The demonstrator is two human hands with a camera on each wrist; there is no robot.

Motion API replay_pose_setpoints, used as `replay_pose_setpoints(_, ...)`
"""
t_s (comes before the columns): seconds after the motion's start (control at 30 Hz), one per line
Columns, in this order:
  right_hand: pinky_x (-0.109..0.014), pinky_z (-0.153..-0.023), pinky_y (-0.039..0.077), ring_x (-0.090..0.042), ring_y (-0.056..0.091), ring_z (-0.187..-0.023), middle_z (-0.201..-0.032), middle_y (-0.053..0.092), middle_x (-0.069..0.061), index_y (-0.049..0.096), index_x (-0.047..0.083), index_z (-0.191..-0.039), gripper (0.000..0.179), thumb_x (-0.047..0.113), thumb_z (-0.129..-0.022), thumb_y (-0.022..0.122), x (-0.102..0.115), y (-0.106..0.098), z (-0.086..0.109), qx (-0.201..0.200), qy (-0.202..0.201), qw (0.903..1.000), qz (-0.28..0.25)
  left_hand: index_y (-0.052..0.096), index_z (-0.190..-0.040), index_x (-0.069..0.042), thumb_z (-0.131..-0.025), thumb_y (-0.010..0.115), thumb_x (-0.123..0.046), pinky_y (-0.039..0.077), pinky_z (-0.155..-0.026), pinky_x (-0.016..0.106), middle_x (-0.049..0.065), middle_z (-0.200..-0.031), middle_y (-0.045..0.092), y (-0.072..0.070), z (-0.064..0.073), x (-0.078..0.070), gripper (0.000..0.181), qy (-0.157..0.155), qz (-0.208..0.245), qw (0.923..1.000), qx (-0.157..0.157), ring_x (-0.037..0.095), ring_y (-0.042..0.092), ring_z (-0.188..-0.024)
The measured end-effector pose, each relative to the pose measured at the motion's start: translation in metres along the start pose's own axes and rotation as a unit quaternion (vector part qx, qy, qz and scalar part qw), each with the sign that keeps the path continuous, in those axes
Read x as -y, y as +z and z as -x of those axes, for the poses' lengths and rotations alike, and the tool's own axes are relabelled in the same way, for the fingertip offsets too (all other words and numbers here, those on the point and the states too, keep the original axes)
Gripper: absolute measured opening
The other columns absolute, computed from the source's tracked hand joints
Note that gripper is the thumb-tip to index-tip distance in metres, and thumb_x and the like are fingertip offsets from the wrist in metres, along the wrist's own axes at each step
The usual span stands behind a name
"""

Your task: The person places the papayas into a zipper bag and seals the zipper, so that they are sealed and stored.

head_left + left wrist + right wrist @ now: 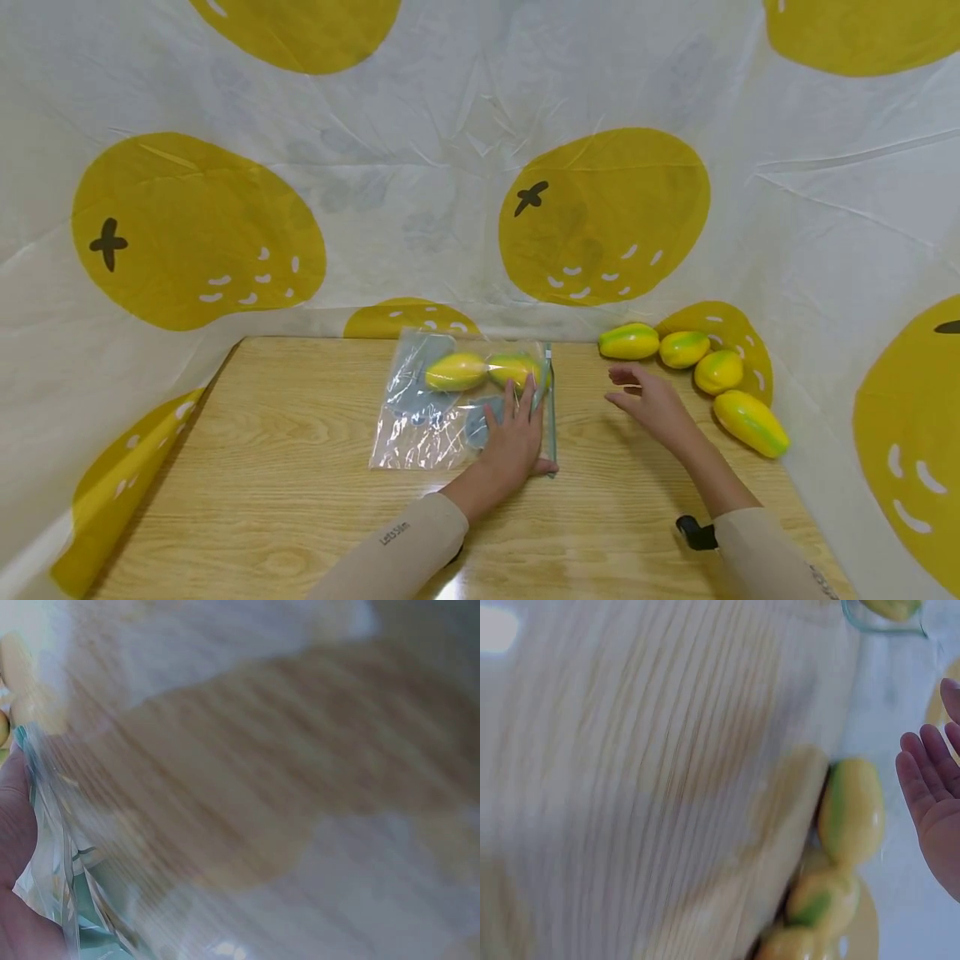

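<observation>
Clear zip bag (pixel 442 454) lying on the worktop (pixel 285 433), two yellow-green fruits (pixel 455 372) inside, end to end, long axes running left to right, with the green zip strip (pixel 553 433) down the bag's right side, facing my right grip (pixel 651 408). The inner fruit on that side (pixel 513 365) reaches the strip; mouth looks bowed apart in the right-wrist view, can't tell how wide. My left grip (pixel 513 437) is on the bag next to the strip, fingers fairly straight; can't tell if the thumb pinches the edge. Right grip hangs between strip and loose fruits, fingers loosely bent, holding nothing, and it's the nearer hand to all four. Leftmost loose fruit (pixel 628 341) is just beyond its fingertips, long axis roughly left-right; second (pixel 683 349), third (pixel 718 372) and last (pixel 752 423) curve round to its right, the last slanting. Fruit-print cloth (pixel 420 225) behind.
</observation>
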State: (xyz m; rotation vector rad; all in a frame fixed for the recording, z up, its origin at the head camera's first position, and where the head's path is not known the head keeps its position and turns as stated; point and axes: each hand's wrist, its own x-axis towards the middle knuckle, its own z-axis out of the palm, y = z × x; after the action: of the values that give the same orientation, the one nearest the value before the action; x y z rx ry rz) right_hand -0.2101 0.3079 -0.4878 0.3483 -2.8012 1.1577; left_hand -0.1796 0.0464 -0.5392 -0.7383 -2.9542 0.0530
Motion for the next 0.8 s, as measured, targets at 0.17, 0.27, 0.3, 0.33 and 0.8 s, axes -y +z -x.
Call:
replay_pose_setpoints(0.17, -0.054, -0.102, 0.049, -0.039, 0.063, -0.12, -0.129, 0.067, -0.024, 0.059, -0.002, -0.132, 0.042, 0.017, -0.097, 0.073, -0.006, -0.028, 0.023, -0.037, 0.005, 0.9985, 0.04, 0.03, -0.164, -0.014, -0.073, 0.065, -0.083, 0.045, -0.104, 0.071, 0.016, -0.174, -0.002, 0.002, 0.001, -0.001, 0.12, -0.001, -0.001, 1.0, -0.006, 0.046, 0.013, -0.158)
replay_pose_setpoints(0.27, -0.053, -0.101, 0.048, -0.038, 0.062, -0.12, -0.13, 0.067, -0.022, 0.059, 0.0, -0.132, 0.043, 0.021, -0.097, 0.074, -0.008, -0.041, 0.037, -0.051, 0.009, 0.9966, 0.064, 0.031, -0.163, -0.013, -0.072, 0.066, -0.083, 0.045, -0.103, 0.071, 0.017, -0.174, 0.0, 0.003, 0.001, -0.002, 0.12, 0.0, 0.001, 0.9999, -0.012, 0.046, 0.014, -0.158)
replay_pose_setpoints(0.3, -0.055, -0.1, 0.048, -0.04, 0.061, -0.121, -0.131, 0.067, -0.022, 0.059, 0.001, -0.133, 0.044, 0.022, -0.097, 0.074, -0.009, -0.045, 0.041, -0.055, 0.011, 0.996, 0.069, 0.03, -0.163, -0.013, -0.072, 0.067, -0.083, 0.045, -0.103, 0.071, 0.017, -0.174, -0.001, 0.003, 0.001, -0.002, 0.121, 0.001, 0.005, 0.9999, -0.013, 0.047, 0.013, -0.158)
replay_pose_setpoints(0.33, -0.057, -0.1, 0.047, -0.042, 0.06, -0.122, -0.131, 0.067, -0.022, 0.059, 0.002, -0.134, 0.045, 0.023, -0.097, 0.074, -0.01, -0.049, 0.045, -0.059, 0.013, 0.9954, 0.074, 0.031, -0.163, -0.013, -0.072, 0.067, -0.082, 0.045, -0.103, 0.071, 0.017, -0.174, 0.0, 0.003, 0.001, -0.002, 0.12, 0.001, 0.006, 0.9999, -0.013, 0.047, 0.014, -0.158)
replay_pose_setpoints(0.8, -0.077, -0.095, 0.035, -0.066, 0.039, -0.131, -0.148, 0.047, -0.037, 0.048, 0.002, -0.148, 0.064, 0.035, -0.098, 0.072, -0.053, -0.1, 0.074, -0.066, 0.08, 0.9877, 0.117, 0.033, -0.163, -0.014, -0.072, 0.067, -0.083, 0.045, -0.103, 0.07, 0.016, -0.174, 0.002, 0.002, 0.001, -0.002, 0.119, -0.003, -0.006, 0.9999, -0.014, 0.046, 0.015, -0.158)
